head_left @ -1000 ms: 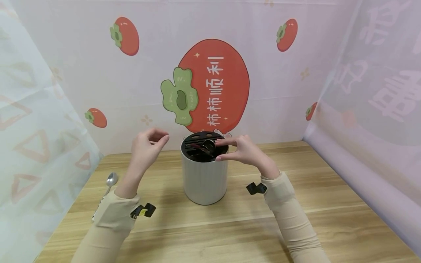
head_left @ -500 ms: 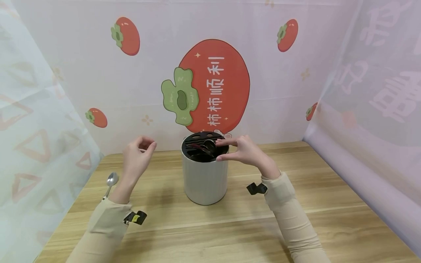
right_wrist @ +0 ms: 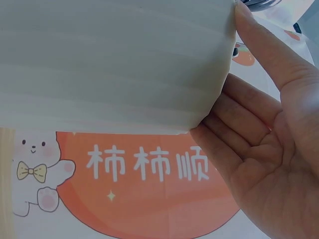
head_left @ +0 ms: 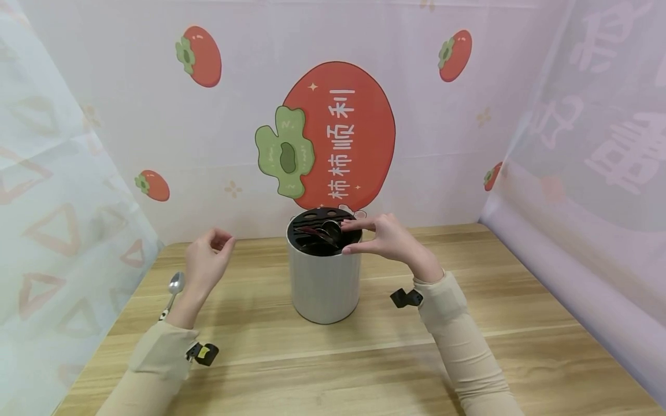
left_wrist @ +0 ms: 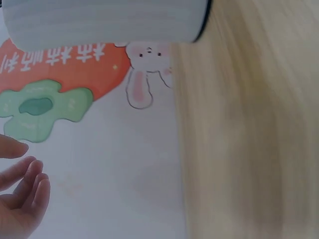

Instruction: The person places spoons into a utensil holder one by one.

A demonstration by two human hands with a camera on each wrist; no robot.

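A white ribbed utensil holder point(head_left: 325, 289) stands upright mid-table, topped by a black slotted insert point(head_left: 308, 220). A shiny dark spoon bowl point(head_left: 333, 229) shows in its opening. My right hand point(head_left: 387, 238) grips the holder's right rim, thumb at the front and fingers further back; in the right wrist view its fingers point(right_wrist: 219, 117) wrap behind the wall. My left hand point(head_left: 206, 261) hovers left of the holder, fingers loosely curled with nothing in them. Beside the left wrist, a metal spoon point(head_left: 176, 283) with a patterned handle lies on the table, its handle end hidden by the sleeve.
The wood-grain table point(head_left: 291, 370) meets a white backdrop cloth point(head_left: 234, 144) printed with persimmons right behind the holder. Cloth side walls rise at left and right. A small black camera is strapped to each wrist.
My left hand has drawn away from the holder, leftward and a little down, toward the spoon on the table. The right hand and the holder have stayed put.
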